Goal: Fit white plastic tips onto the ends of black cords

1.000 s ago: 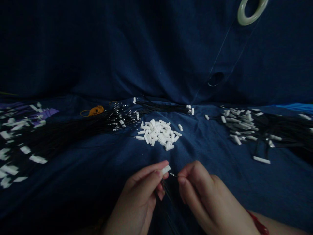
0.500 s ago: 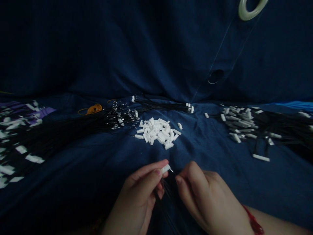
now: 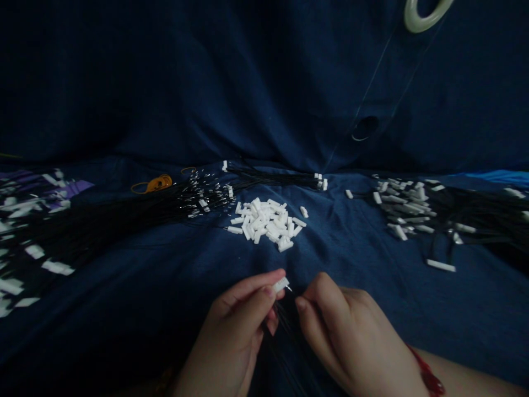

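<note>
Between the thumb and fingers of my left hand (image 3: 237,325) is a small white connector housing (image 3: 281,284), its slotted side facing up. Thin black wires (image 3: 285,325) trail down below that hand. My right hand (image 3: 343,325) is closed in a pinch just right of the housing. A bright metal terminal (image 3: 289,289) shows at the housing's right end, pointing toward the right fingertips. The dark wire behind it is hard to make out against the cloth. Beyond both hands lies a pile of loose white connector housings (image 3: 268,220).
Black wires with metal terminals (image 3: 202,193) stretch leftward, near an orange tag (image 3: 159,183). Wires with white connectors lie at far left (image 3: 58,267) and right (image 3: 409,207). A short wire bundle (image 3: 268,179) lies behind the pile. Blue cloth (image 3: 363,286) covers the surface; a pale ring (image 3: 421,23) hangs above.
My right fingertips have shifted very slightly left, toward the housing. The left hand keeps its hold on the housing, and the pile has not changed.
</note>
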Available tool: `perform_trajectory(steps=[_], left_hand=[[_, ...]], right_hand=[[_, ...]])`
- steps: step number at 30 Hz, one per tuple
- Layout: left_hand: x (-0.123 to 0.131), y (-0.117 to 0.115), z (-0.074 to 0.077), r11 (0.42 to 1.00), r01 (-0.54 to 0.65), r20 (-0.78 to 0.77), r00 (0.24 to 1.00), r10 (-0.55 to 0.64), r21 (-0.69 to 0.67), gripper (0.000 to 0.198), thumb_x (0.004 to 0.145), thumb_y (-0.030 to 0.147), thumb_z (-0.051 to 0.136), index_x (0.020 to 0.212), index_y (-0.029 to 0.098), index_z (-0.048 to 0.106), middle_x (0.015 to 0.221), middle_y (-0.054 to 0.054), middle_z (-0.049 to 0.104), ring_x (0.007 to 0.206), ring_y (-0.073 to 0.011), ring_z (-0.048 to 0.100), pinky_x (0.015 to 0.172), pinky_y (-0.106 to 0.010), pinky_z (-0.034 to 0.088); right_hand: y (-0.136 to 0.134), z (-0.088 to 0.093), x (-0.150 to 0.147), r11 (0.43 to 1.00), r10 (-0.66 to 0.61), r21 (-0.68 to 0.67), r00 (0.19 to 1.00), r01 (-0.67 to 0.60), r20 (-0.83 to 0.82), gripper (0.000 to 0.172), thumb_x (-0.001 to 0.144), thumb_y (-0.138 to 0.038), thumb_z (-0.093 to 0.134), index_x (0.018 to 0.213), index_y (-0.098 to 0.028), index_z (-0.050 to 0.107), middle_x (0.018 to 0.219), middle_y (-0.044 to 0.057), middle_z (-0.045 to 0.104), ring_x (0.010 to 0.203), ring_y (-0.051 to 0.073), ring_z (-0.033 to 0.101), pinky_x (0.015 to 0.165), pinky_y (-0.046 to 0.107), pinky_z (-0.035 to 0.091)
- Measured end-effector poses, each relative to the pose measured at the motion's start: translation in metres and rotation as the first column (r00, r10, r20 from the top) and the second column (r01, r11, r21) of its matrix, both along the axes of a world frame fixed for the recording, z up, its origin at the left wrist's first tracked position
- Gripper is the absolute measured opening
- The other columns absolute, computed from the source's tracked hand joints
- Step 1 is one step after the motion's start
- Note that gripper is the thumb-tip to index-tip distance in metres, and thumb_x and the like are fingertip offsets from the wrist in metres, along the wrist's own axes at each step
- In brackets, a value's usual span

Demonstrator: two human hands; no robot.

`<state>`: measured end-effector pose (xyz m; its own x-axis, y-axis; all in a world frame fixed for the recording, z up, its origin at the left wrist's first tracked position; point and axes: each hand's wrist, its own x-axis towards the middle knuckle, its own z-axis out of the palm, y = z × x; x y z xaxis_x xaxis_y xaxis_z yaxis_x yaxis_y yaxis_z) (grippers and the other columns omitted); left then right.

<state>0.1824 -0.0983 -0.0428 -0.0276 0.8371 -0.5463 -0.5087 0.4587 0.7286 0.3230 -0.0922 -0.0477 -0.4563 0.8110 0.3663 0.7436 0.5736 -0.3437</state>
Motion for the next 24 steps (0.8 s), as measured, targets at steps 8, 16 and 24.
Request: perform_trajectory(steps=[8, 16, 24], left_hand=[[-0.002, 0.002, -0.004, 0.998, 0.047, -0.070, 0.997, -0.044, 0.050, 0.016, 0.066, 0.025, 0.068, 0.080, 0.020, 0.072, 0.062, -0.001, 0.061, 0.063, -0.0091, 0.050, 0.061, -0.017, 0.041], [-0.008, 0.000, -0.010, 0.981, 0.166, -0.214, 0.966, -0.141, 0.100, 0.024, 0.068, 0.033, 0.066, 0.088, 0.021, 0.071, 0.072, -0.003, 0.064, 0.065, -0.0103, 0.051, 0.064, -0.021, 0.042], [-0.010, -0.001, -0.010, 0.939, 0.331, -0.310, 0.906, -0.288, 0.096, 0.029, 0.073, 0.034, 0.061, 0.097, 0.020, 0.068, 0.071, -0.003, 0.060, 0.070, -0.0137, 0.051, 0.067, -0.024, 0.042]], right_hand=[[0.000, 0.000, -0.001, 1.000, -0.014, -0.007, 1.000, 0.014, 0.017, 0.016, 0.088, -0.017, 0.033, 0.074, -0.018, 0.039, 0.052, -0.002, 0.052, 0.042, 0.012, 0.051, 0.042, 0.024, 0.031], [-0.001, -0.002, 0.000, 0.999, -0.006, 0.047, 0.999, 0.004, 0.035, 0.014, 0.086, -0.016, 0.036, 0.072, -0.018, 0.037, 0.051, -0.002, 0.051, 0.041, 0.012, 0.049, 0.042, 0.023, 0.030], [-0.001, -0.002, -0.001, 0.999, -0.018, -0.034, 1.000, 0.018, 0.002, 0.012, 0.086, -0.015, 0.035, 0.074, -0.018, 0.038, 0.054, -0.001, 0.054, 0.044, 0.013, 0.052, 0.043, 0.024, 0.031]])
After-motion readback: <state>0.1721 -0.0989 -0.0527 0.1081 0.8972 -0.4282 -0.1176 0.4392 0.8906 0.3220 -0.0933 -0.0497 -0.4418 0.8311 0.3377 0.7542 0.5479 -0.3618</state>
